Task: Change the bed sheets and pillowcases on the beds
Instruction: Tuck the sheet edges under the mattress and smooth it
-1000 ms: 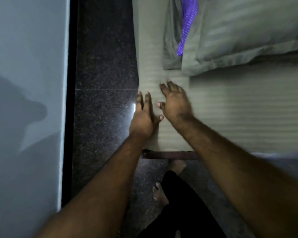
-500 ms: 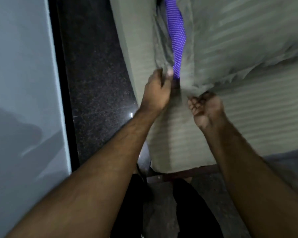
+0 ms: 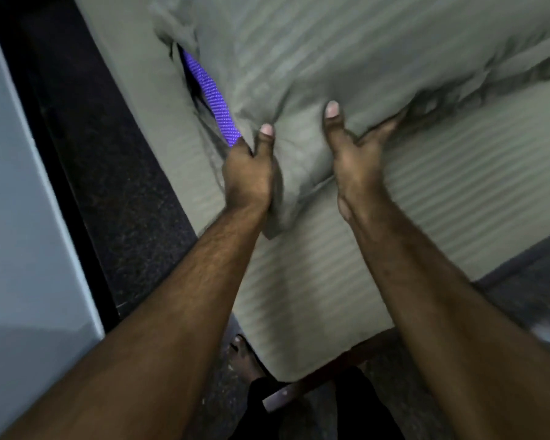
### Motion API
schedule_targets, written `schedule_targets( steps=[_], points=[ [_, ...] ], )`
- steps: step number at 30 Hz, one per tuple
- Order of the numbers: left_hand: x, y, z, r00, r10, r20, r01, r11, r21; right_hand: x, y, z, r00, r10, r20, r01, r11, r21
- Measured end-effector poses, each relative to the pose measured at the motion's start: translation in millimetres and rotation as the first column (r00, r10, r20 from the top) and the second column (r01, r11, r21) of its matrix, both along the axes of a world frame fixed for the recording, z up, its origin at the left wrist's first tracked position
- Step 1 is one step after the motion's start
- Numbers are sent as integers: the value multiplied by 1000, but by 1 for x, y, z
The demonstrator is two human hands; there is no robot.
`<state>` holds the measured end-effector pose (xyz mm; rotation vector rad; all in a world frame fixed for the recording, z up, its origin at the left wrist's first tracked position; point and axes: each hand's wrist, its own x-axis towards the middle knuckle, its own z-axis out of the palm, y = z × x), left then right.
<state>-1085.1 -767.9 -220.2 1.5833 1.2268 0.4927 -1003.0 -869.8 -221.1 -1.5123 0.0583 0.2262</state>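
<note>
The pillow (image 3: 346,58) in its grey-green striped pillowcase lies near the corner of the bed, its near edge bunched up in my grip and its open end turned to the left, where a strip of purple woven cloth (image 3: 215,104) shows through the gap. My left hand (image 3: 250,168) clutches that near corner just beside the purple strip, thumb on top and fingers folded into the cloth; my right hand (image 3: 358,154) pinches the same edge a little to the right, thumb pressed down on top and fingers tucked beneath the fold. Under the pillow the bed sheet (image 3: 410,223), striped the same grey-green, covers the mattress to its corner, and a dark blanket (image 3: 527,274) lies on it at the right. A reddish-brown bed frame (image 3: 346,357) shows below the mattress corner. My bare foot (image 3: 243,357) stands on the dark speckled floor (image 3: 118,173) beside the bed, and a pale wall (image 3: 23,217) with a black skirting runs along the left. Half a second ago my left hand was only reaching the open end of the case and my right hand was curled low under the edge; now both have closed on the near edge and the pillow has come toward me, and a second ago both hands lay flat on the sheet, clear of the pillow
</note>
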Motion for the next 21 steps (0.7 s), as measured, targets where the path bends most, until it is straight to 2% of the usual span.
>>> schedule_targets(
  steps=[2,3,5,7,10,12,14,16,18,19,21],
  points=[
    [-7,14,11,967,220,129,-223,975,12,-5,13,-1,998,55,34,-53,997,-59],
    [-12,22,13,942,302,148,-312,949,46,-10,18,0,995,85,43,-79,991,-108],
    [-25,29,16,922,367,120,-382,912,148,-21,26,-1,994,95,47,-85,979,-186],
    [-37,22,9,934,355,52,-358,914,190,-31,26,0,998,56,12,-52,978,-200],
    [-40,7,5,958,238,-159,-204,957,205,-31,12,-13,996,-6,-94,-7,990,-141],
    [-30,3,16,980,130,-152,-69,932,356,-20,-3,-23,976,-16,-217,-1,997,-76],
    [-10,4,30,997,7,-80,43,791,610,-7,-12,-29,956,2,-294,-8,1000,-19],
    [18,1,44,974,-187,-129,220,644,733,2,-14,-31,946,6,-323,-12,1000,-17],
    [43,-3,49,877,-339,-340,480,610,631,7,-12,-33,943,15,-333,-23,1000,-19],
    [52,-3,46,819,-379,-431,569,639,517,8,-12,-34,941,23,-339,-30,999,-15],
    [62,3,31,740,-433,-515,625,725,288,9,-15,-37,926,62,-373,-65,998,5]
  ],
)
